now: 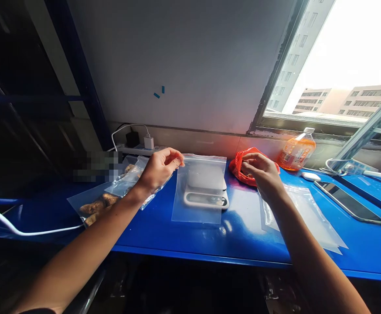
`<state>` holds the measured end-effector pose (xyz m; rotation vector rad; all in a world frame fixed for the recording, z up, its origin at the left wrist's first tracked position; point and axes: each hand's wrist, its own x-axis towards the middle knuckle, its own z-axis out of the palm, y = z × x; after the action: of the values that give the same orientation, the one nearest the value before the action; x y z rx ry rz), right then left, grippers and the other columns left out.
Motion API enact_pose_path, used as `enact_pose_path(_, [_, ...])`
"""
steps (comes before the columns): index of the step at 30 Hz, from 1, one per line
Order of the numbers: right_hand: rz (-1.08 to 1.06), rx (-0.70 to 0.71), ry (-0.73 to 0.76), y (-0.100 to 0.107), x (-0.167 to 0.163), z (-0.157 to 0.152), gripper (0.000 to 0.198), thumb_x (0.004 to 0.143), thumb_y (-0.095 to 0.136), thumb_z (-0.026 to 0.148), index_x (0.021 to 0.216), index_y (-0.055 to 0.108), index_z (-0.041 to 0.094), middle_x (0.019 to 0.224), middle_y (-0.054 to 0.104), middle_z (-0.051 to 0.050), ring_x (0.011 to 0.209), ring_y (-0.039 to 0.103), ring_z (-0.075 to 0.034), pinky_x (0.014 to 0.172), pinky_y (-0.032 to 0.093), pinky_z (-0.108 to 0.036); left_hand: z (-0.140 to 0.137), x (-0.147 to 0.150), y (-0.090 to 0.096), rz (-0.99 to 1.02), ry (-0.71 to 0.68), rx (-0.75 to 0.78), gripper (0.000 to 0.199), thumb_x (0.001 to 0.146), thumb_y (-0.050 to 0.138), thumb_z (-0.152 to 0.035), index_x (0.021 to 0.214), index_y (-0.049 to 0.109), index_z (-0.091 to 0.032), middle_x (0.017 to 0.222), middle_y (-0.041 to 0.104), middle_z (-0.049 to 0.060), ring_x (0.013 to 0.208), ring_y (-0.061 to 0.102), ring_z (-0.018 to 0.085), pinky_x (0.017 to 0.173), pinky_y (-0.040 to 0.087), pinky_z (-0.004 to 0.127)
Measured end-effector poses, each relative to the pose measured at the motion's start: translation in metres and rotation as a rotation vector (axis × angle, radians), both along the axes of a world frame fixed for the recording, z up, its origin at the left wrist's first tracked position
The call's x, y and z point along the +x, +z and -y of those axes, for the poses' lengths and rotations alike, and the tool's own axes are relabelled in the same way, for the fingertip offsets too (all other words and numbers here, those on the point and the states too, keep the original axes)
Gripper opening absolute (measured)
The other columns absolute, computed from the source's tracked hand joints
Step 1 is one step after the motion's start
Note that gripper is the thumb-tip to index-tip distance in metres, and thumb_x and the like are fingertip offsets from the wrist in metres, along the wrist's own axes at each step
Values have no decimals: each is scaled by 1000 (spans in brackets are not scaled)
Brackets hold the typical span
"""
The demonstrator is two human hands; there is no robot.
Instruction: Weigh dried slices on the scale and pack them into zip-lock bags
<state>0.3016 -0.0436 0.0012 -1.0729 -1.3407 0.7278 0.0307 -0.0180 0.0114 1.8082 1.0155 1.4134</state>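
Observation:
My left hand (164,168) is closed in a pinch on the top left corner of a clear zip bag (197,213). The bag hangs flat in front of a white kitchen scale (225,203), which shows through it, display included. Over the mouth of a red plastic bag (238,168) is my right hand (260,168), fingers bent and apart, with nothing visible in them. What lies inside the red bag is mostly hidden. Left of the scale, under my left forearm, lie clear bags holding brown lumpy pieces (94,207).
More flat clear bags (314,218) lie under my right forearm. Beyond them are a phone (349,203), a small white case (311,176) and an orange drink bottle (297,150). A power strip with a white charger (148,141) stands against the wall. The blue table's edge (190,257) runs along the front.

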Motion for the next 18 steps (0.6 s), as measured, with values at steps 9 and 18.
enact_pose_path(9, [-2, 180, -134, 13, -19, 26, 27, 80, 61, 47, 79, 58, 20, 51, 48, 5, 42, 42, -8, 41, 34, -22, 2, -1, 8, -339, -261, -159, 33, 77, 64, -45, 100, 63, -21, 102, 70, 8, 95, 64, 21, 79, 49, 30])
enact_pose_path(18, [714, -259, -850, -22, 182, 44, 13, 75, 64, 31, 84, 64, 21, 63, 62, -7, 58, 58, -22, 58, 40, -35, -77, -77, 4, -1083, 374, -275, 63, 76, 61, -52, 127, 57, -15, 125, 61, 21, 120, 53, 41, 94, 42, 44])
